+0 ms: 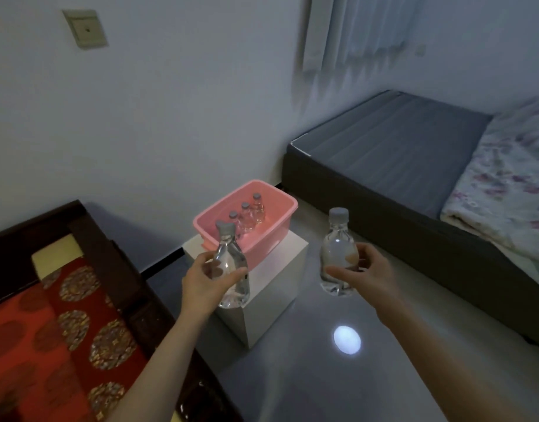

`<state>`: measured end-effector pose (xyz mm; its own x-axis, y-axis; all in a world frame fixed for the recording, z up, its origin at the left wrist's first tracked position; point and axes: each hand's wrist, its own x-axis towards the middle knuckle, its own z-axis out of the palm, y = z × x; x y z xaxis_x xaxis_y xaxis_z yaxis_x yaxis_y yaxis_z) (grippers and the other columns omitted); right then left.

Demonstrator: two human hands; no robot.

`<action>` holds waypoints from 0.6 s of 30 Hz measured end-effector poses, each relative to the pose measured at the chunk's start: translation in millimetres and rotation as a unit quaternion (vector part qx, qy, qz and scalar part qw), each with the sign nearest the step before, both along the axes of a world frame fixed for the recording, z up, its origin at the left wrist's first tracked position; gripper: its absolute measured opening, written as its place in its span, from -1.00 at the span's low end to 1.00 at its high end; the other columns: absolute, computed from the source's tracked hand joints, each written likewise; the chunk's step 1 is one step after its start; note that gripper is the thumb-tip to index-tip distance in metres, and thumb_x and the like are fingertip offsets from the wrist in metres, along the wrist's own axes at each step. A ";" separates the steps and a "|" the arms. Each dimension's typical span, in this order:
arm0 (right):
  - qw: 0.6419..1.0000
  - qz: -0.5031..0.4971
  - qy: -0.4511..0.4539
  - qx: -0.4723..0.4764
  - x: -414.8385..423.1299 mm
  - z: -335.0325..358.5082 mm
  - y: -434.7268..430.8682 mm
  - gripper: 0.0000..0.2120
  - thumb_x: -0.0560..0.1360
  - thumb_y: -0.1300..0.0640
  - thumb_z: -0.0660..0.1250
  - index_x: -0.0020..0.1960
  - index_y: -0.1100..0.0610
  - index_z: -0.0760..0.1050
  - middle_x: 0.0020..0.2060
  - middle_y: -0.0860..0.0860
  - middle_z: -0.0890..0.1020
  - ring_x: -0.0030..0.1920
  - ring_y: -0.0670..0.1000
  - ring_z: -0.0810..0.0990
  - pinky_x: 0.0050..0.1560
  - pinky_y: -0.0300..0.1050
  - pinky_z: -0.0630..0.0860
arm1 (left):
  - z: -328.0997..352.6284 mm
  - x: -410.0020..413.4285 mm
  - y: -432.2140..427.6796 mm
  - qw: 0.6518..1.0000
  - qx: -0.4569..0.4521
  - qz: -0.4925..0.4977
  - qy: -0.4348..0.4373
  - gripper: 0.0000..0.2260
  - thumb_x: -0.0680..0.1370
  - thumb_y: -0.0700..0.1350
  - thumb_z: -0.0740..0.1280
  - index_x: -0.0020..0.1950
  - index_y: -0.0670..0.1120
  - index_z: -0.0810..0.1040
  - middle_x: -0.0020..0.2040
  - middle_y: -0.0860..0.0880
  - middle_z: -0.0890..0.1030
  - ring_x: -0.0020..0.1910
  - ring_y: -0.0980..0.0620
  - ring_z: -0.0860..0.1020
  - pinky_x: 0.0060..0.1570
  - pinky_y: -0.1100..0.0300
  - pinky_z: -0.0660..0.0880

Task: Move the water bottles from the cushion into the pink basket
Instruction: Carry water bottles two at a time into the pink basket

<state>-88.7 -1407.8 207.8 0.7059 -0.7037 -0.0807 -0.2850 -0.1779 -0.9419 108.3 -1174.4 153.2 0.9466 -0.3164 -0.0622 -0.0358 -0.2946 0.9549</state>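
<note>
**Over the counter, two bottles nearing the basket**

Near the middle of the room, from where I stand, the person holds a water bottle in each hand. The left hand (205, 281) grips the left bottle (229, 254) round its belly, upright with a slight lean, right in front of the near wall of the pink basket (274, 236). The right hand (365, 269) pinches the right bottle (336, 248) at its waist, also upright, out over the floor (292, 382) to the right of the basket and apart from it.

The basket sits on a small white counter (274, 287) by the far wall, with three bottles (246, 216) standing in a row along its left side. The red cushion (49, 330) lies at the near left; I see no bottle on the part of it in view.

To my eye the step in hand is setting these two down inside. It would go best one hand at a time: lift the left bottle clear of the rim, lower it base first into the open right half, and let go only once it stands. The right bottle then has to cross leftward and come in from above. Crowding the standing row could tip those bottles over, and a knock on the rim might shift the basket on its counter.
</note>
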 end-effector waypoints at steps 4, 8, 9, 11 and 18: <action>1.000 0.020 -0.002 0.012 46.0 -10.5 -35.7 -0.44 0.09 -0.10 0.62 0.00 -0.17 0.44 -0.05 -0.13 0.58 -0.07 -0.08 0.60 -0.21 -0.28 0.48 | -8.5 28.1 -28.7 1.000 0.006 0.027 0.003 -0.37 0.01 0.30 0.57 0.01 0.22 0.49 -0.03 0.10 0.65 -0.06 0.13 0.63 -0.08 0.19 0.55; 0.998 0.059 0.008 0.018 110.0 -23.8 -73.2 -0.45 0.09 -0.04 0.63 -0.01 -0.16 0.46 -0.08 -0.13 0.61 -0.14 -0.14 0.61 -0.26 -0.33 0.49 | -27.3 71.9 -66.7 0.998 0.001 0.057 -0.002 -0.44 0.04 0.24 0.59 -0.03 0.30 0.49 -0.03 0.10 0.66 -0.05 0.18 0.62 -0.13 0.28 0.51; 0.998 0.067 0.010 0.018 121.8 -25.6 -77.2 -0.46 0.11 -0.01 0.64 0.00 -0.15 0.47 -0.08 -0.12 0.61 -0.15 -0.15 0.61 -0.26 -0.32 0.50 | -29.8 80.6 -72.7 0.998 0.000 0.062 -0.003 -0.44 0.04 0.23 0.59 -0.02 0.31 0.49 -0.04 0.13 0.66 -0.05 0.21 0.61 -0.16 0.32 0.48; 0.997 0.076 0.017 0.020 161.5 -34.5 -102.0 -0.49 0.13 0.07 0.64 -0.01 -0.11 0.49 -0.09 -0.11 0.62 -0.18 -0.20 0.61 -0.30 -0.35 0.51 | -39.0 110.9 -96.0 0.997 -0.011 0.077 0.012 -0.42 0.05 0.22 0.58 0.01 0.28 0.49 -0.03 0.14 0.65 -0.05 0.23 0.61 -0.18 0.34 0.46; 0.992 0.119 0.019 0.038 271.2 -36.8 -145.5 -0.55 0.18 0.23 0.62 -0.05 -0.02 0.50 -0.16 -0.07 0.63 -0.30 -0.30 0.59 -0.42 -0.45 0.45 | -34.4 181.3 -137.7 0.997 0.008 0.073 0.016 -0.37 0.08 0.22 0.58 0.10 0.23 0.47 0.04 0.21 0.60 0.05 0.33 0.52 -0.12 0.39 0.40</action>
